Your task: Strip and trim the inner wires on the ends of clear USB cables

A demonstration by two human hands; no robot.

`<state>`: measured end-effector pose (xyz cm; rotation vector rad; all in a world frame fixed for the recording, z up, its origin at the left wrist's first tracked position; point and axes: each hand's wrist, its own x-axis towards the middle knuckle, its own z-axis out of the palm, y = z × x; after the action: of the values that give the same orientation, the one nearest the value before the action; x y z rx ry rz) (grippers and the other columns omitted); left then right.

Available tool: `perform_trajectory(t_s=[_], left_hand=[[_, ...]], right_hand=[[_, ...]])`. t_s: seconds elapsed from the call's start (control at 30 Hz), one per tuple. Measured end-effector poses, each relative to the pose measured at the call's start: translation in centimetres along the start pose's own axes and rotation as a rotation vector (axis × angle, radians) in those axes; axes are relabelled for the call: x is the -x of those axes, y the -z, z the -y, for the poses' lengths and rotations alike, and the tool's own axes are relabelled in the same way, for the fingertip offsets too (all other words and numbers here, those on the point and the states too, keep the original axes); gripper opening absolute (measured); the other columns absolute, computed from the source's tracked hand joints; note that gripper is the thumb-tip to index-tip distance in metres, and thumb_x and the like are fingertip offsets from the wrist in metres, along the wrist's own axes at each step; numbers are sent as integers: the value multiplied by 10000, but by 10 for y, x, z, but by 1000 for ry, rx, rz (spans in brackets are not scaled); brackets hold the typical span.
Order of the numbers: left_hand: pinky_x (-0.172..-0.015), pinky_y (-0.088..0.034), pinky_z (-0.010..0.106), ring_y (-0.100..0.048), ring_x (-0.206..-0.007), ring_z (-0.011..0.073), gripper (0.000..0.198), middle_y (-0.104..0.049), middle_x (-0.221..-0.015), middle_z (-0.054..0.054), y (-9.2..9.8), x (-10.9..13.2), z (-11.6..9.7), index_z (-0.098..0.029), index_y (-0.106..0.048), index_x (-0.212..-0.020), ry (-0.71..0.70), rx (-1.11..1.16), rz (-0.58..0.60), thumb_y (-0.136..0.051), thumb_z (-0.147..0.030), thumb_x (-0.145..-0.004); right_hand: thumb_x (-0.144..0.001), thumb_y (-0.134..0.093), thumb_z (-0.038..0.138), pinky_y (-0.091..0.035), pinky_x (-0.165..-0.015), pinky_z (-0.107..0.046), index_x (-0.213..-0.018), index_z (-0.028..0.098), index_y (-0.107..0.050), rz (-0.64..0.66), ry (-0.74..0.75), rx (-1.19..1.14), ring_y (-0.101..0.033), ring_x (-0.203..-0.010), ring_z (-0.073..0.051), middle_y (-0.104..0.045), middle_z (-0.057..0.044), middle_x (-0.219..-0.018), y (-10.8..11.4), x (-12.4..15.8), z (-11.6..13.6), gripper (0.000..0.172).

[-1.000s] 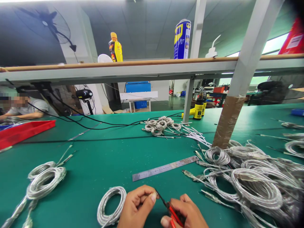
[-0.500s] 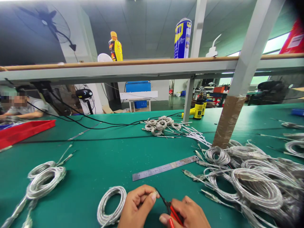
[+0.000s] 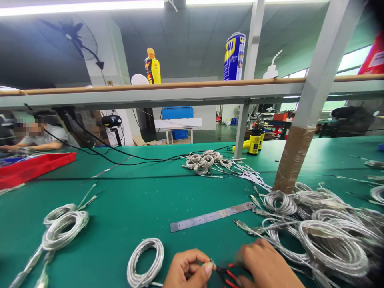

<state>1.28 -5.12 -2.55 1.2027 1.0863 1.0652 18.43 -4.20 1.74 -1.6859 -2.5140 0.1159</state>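
My left hand [image 3: 192,270], low in the middle, is closed in a pinch on the end of a clear-jacketed silver cable. The coil of that cable [image 3: 132,268] lies on the table just left of it, its tail running toward my hand. Red-handled wire cutters [image 3: 230,276] point left, their dark jaws close to my left fingertips, handles spread apart. My right hand [image 3: 267,262] is at the handles, with its lower fingers around them; its upper fingers are smeared by motion. A steel ruler [image 3: 213,217] lies flat beyond both hands.
Many coiled cables [image 3: 333,244] are heaped at right, beside a taped post [image 3: 291,160]. More coils [image 3: 64,230] lie at left, others [image 3: 205,162] farther back near a yellow heat gun [image 3: 253,144]. A red tray [image 3: 39,168] and a person [image 3: 51,136] are at far left.
My right hand has shifted up and right and turned, and the cutters' handles now sit wider apart. My left hand keeps its pinch. The whole view has tilted slightly upward.
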Motion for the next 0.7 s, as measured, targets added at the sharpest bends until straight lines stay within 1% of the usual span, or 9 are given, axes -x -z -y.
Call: perform_trajectory(t_s=[0.07,0.17,0.2,0.27,0.37,0.5,0.6,0.67,0.7], left_hand=[[-383,-159,185,-271,-337,44,490,-393,-367,-68,1,-1,7,-143,-542,-623,12,-34,-7,-607,-621,-535],[-390,-153,186,-262,-334,40,505,-487,-378,-36,4,-3,12,-138,-551,-647,21,-76,4,-594,-630,-540],[-391,-149,186,-265,-335,40,510,-518,-393,-22,5,-3,12,-135,-555,-656,25,-81,8,-590,-631,-544],[-390,-141,185,-268,-331,38,512,-561,-424,4,7,-4,11,-128,-562,-665,35,-83,20,-581,-628,-558],[-384,-142,180,-289,-321,37,499,-565,-435,6,8,-3,7,-122,-573,-664,47,-72,24,-581,-613,-577],[-377,-184,175,-364,-330,58,477,-459,-382,-48,8,-2,2,-134,-561,-613,45,-30,-8,-615,-602,-545],[-369,-176,173,-325,-323,43,484,-427,-395,-62,9,-3,1,-128,-561,-596,52,-28,-7,-621,-604,-533],[-368,-166,173,-302,-328,36,494,-426,-405,-60,9,-3,0,-122,-569,-595,46,-25,13,-617,-609,-531],[-366,-159,174,-283,-329,33,496,-419,-401,-62,9,-3,-1,-120,-572,-591,43,-21,26,-618,-610,-529]], right_hand=[[-642,-580,106,-333,-653,-333,-720,193,-666,-13,7,-29,-587,-747,-274,-675,-82,-751,7,-16,6,144],[-713,-575,176,-345,-688,-295,-846,209,-639,-42,138,-121,-570,-798,-217,-660,-50,-835,8,-53,14,151],[-714,-590,207,-349,-688,-278,-869,213,-629,-34,173,-131,-562,-813,-203,-652,-42,-856,6,-66,15,160],[-680,-639,274,-353,-702,-268,-910,211,-611,-17,213,-129,-541,-863,-204,-634,-45,-901,-2,-89,16,240],[-621,-682,355,-359,-709,-290,-923,188,-599,12,229,-114,-520,-882,-230,-611,-73,-922,-14,-113,12,356],[-599,-685,363,-362,-672,-285,-792,183,-617,54,257,-125,-521,-834,-222,-605,-64,-851,-23,-128,5,273],[-542,-717,329,-346,-575,-228,-741,185,-617,78,279,-173,-534,-717,-177,-610,-23,-759,-24,-133,1,265],[-564,-705,313,-312,-502,-190,-763,197,-618,76,284,-223,-521,-614,-128,-603,18,-691,-26,-132,0,246],[-605,-678,311,-295,-478,-179,-757,200,-621,66,284,-248,-505,-570,-106,-593,36,-654,-28,-131,1,197]])
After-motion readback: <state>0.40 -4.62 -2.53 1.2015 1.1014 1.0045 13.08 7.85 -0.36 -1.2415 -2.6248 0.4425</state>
